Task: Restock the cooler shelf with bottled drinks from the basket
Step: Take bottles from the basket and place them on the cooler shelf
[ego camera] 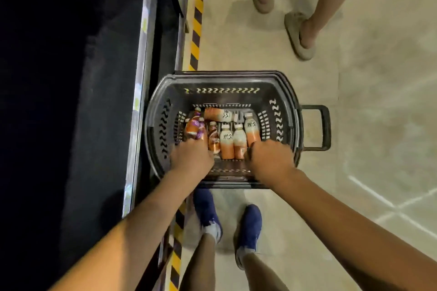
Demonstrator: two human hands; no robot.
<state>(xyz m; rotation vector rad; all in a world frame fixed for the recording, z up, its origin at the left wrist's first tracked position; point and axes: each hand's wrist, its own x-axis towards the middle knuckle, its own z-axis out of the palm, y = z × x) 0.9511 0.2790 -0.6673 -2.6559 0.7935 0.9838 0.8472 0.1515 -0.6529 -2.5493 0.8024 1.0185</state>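
Two hands (192, 156) (269, 159), one basket (287, 92), eight bottles (226, 140).

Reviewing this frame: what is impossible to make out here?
Head view, left hand: fingertips hidden by its own back, so its grip on the purple-labelled bottles is unclear.
Right hand: fingers blurred and hidden, so contact with the orange-and-white bottle is unclear.
Cooler: shelf lost in darkness at left.
Basket: bottle bases near its front wall are covered by both hands.
Bystander: cut off by the top edge.
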